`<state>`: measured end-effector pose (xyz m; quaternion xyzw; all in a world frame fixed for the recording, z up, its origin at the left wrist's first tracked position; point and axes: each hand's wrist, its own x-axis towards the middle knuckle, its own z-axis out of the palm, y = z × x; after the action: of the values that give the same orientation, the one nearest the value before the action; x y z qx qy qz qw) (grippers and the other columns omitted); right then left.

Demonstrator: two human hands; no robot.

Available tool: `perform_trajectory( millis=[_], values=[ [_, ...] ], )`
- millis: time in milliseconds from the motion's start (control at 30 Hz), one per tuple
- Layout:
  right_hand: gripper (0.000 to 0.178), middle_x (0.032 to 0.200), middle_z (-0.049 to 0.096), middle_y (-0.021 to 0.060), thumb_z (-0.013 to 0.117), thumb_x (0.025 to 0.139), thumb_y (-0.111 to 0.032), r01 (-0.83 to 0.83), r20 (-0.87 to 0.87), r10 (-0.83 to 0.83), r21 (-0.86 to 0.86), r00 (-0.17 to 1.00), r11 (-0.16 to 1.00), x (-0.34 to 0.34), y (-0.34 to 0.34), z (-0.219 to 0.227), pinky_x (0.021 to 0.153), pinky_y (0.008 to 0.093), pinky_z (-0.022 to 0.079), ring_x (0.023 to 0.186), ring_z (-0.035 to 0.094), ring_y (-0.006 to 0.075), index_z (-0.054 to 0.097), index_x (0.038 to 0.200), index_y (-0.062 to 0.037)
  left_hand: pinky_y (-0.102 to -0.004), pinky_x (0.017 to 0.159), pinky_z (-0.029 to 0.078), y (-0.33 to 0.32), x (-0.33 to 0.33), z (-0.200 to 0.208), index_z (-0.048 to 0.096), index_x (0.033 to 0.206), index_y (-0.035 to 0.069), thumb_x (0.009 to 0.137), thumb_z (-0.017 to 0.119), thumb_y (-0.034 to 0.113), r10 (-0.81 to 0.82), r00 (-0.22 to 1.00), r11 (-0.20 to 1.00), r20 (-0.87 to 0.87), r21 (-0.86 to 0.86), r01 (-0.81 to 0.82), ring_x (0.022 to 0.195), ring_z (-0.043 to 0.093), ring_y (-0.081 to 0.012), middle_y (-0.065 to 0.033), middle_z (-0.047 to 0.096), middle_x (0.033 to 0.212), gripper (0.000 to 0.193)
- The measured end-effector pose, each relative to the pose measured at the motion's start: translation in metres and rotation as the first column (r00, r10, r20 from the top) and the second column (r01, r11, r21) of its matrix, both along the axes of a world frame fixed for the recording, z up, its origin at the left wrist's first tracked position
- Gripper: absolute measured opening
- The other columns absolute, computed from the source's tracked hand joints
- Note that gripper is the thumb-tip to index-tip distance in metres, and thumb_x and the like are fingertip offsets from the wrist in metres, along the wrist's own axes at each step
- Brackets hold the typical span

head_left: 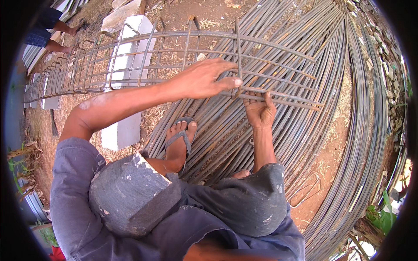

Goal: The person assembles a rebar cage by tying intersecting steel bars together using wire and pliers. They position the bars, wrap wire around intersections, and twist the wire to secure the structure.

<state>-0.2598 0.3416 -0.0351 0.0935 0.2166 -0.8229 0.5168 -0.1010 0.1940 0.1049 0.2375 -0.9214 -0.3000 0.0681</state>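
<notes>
Running left to right across the view, the rebar cage (174, 61) lies level; left hand (204, 78) pinches a stirrup (238, 56), right hand (260, 111) curls under a bar.

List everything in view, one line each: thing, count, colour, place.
rebar cage: one, rusty grey, lying across the upper picture
stirrup: one under the hands, rusty, right end of the cage
loose stirrup: one, rusty, on the red soil lower right
long rebar bundle: many, grey, curving down the right
white blocks: several, under the cage, left
sandal: one, grey, on the person's foot
another person's legs: top left
left hand: on the cage at the stirrup
right hand: grips a cage bar from below
</notes>
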Motion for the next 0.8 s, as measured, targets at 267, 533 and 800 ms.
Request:
perform_trajectory(
  millis=[267,533,800],
  values=[
    [0.032,0.112,0.061,0.0139,0.072,0.082,-0.018,-0.004,-0.052,0.003,-0.005,0.999,1.0,0.001,-0.007,-0.005,0.106,0.0532,0.035,0.116,0.052,0.0324,0.056,0.108,-0.0072,-0.0588,0.092,0.044,-0.03,-0.037,-0.025,0.067,0.115,0.002,0.072,0.049,0.083,-0.211,0.868,0.96,0.45,0.264,0.097,0.112,0.056,-0.0452,-0.032,0.059,0.115,0.093],
    [0.038,0.118,0.06,0.0129,0.07,0.086,-0.022,-0.215,-0.367,0.281,0.21,0.887,0.954,-0.03,0.029,-0.008,0.099,0.0448,0.041,0.114,0.054,0.028,0.058,0.115,-0.0018,-0.0471,0.101,0.041,-0.021,-0.048,-0.023,0.055,0.131,0.002,0.082,0.058,0.066,-0.134,0.868,0.567,0.478,0.755,-0.329,0.121,0.05,-0.0389,-0.0252,0.051,0.133,0.08],
    [0.036,0.105,0.067,0.0167,0.063,0.09,-0.025,0.234,-0.478,0.683,0.875,0.552,0.424,-0.091,0.183,-0.015,0.085,0.0352,0.051,0.091,0.063,0.0226,0.062,0.115,0.0012,-0.0495,0.102,0.035,-0.023,-0.03,-0.03,0.058,0.128,0.004,0.089,0.05,0.063,-0.078,0.877,0.611,0.474,0.718,-0.334,0.122,0.049,-0.0349,-0.0203,0.054,0.132,0.071]
  ],
)
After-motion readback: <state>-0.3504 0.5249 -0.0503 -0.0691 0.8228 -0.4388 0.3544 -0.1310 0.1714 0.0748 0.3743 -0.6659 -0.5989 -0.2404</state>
